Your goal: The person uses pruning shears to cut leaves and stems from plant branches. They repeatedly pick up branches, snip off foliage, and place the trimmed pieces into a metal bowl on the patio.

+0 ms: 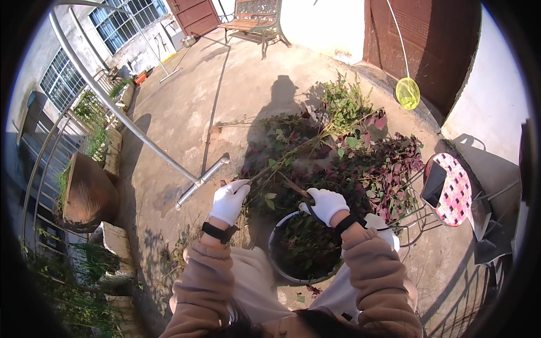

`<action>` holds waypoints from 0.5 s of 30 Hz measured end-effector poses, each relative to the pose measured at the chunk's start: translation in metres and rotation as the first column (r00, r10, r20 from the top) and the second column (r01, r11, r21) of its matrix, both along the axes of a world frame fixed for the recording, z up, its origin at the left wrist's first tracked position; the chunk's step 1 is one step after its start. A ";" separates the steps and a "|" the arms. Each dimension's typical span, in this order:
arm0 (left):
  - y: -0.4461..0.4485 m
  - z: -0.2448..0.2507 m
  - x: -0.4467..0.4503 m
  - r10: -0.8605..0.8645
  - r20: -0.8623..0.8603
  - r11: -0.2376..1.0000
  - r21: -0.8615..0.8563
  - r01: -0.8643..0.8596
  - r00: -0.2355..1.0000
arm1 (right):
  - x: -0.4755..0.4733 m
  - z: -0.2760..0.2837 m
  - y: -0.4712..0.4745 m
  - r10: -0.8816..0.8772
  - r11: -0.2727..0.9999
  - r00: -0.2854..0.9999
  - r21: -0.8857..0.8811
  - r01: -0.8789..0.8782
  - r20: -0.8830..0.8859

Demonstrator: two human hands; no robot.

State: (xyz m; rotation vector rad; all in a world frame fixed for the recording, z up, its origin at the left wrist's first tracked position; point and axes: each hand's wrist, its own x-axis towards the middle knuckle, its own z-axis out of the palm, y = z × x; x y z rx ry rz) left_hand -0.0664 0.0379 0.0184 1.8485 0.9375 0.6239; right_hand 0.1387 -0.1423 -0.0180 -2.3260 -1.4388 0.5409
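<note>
My left hand [230, 203], in a white glove, is closed around the lower end of a long woody plant stem [261, 174]. The stem runs up and right to a leafy green top [344, 103], which lies over a pile of cut purple and green plants [391, 169]. My right hand [326, 205], also gloved, grips a hand tool [297, 187] with a dark handle and a brown front end; its exact kind is unclear. Below the right hand, between my legs, a round light-rimmed tub [291, 276] holds dark leaves.
A metal frame's foot [202, 181] stands left of the pile. At right is a round stool [455, 190] with a patterned seat and a dark flat object on it. A yellow net [408, 94] hangs by the door. Further off stands a bench [253, 23]; a clay pot [91, 194] is left.
</note>
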 end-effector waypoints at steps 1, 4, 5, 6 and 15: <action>-0.001 0.001 0.000 -0.010 0.024 1.000 0.020 0.009 1.000 | -0.001 -0.002 0.002 0.000 0.999 1.000 -0.037 -0.001 -0.013; -0.004 0.005 -0.004 0.011 0.068 0.995 -0.096 -0.004 0.998 | 0.001 -0.016 0.003 0.073 0.976 0.997 -0.201 -0.079 -0.040; -0.006 0.006 -0.005 0.008 0.080 0.996 -0.093 0.000 0.997 | 0.000 -0.025 0.002 0.115 0.955 0.992 -0.270 -0.122 -0.043; -0.006 0.007 -0.005 0.014 0.091 0.995 -0.102 -0.005 0.996 | -0.004 -0.038 0.000 0.153 0.933 0.987 -0.322 -0.160 -0.046; -0.010 0.013 -0.018 0.044 0.161 0.991 -0.134 -0.022 0.986 | -0.026 -0.122 -0.026 0.315 0.751 0.949 -0.611 -0.251 -0.003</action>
